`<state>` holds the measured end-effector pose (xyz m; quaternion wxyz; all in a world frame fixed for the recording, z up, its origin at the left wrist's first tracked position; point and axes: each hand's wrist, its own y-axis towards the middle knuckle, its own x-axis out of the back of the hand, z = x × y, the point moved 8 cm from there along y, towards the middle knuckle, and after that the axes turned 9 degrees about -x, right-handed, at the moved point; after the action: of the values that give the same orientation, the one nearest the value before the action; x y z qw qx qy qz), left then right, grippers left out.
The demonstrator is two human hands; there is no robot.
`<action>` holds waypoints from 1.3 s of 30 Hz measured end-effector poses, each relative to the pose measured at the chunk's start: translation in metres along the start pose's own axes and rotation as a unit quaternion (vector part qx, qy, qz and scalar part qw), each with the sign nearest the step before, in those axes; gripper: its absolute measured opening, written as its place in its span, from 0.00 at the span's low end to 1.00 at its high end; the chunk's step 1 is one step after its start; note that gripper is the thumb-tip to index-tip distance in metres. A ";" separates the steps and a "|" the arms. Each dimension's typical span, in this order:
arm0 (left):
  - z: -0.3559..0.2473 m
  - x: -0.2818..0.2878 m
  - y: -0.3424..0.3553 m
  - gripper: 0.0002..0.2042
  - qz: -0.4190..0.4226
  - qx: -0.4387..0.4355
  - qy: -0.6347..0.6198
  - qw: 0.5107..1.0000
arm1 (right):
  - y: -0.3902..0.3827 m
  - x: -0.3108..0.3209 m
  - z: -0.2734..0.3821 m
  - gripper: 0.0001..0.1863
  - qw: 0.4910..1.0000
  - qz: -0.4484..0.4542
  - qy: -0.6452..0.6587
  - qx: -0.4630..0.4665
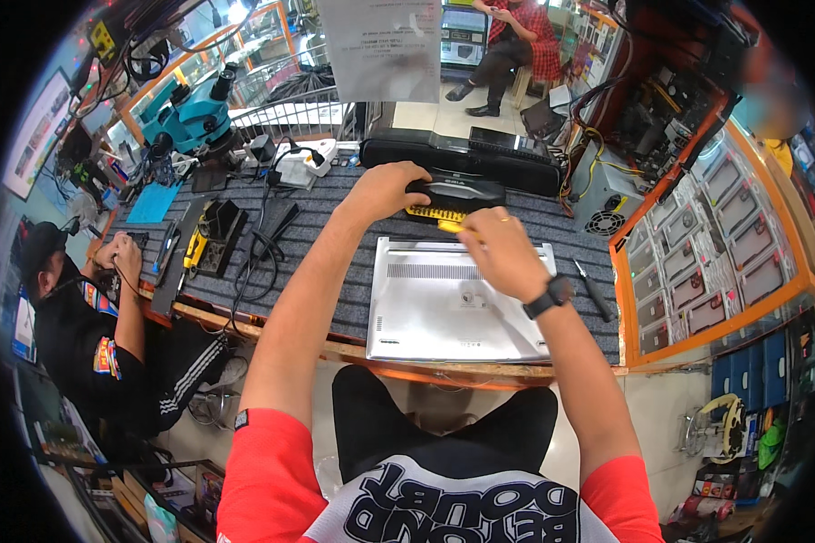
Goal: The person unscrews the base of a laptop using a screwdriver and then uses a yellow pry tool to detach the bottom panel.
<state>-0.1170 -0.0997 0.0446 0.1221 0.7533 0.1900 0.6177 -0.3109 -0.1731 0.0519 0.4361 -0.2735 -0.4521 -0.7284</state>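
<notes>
A silver laptop (pixel 444 308) lies bottom side up on the grey mat (pixel 335 226) in front of me. Behind it sits a black case (pixel 466 192) with a yellow bit tray (pixel 430 215) pulled out. My left hand (pixel 385 190) rests on the case's left end, fingers curled over it. My right hand (pixel 503 253), with a black watch on the wrist, hovers over the laptop's far edge and pinches a small yellow bit by the tray.
A black screwdriver (pixel 593 290) lies right of the laptop. A long black device (pixel 462 154) lies behind the case. A person in black (pixel 91 335) works at the left beside a tool holder (pixel 217 237). A teal microscope (pixel 190 118) stands far left. An orange-framed glass counter (pixel 715 253) is at the right.
</notes>
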 end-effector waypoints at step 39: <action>-0.001 -0.072 0.046 0.50 0.101 -0.081 0.069 0.989 | -0.246 0.070 -0.124 0.14 0.914 -0.252 0.129 -0.291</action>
<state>-0.1237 -0.1730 0.0005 0.1064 0.7121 0.0706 0.6904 -0.5616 -0.2596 -0.0507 0.1939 -0.1695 -0.2139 -0.9423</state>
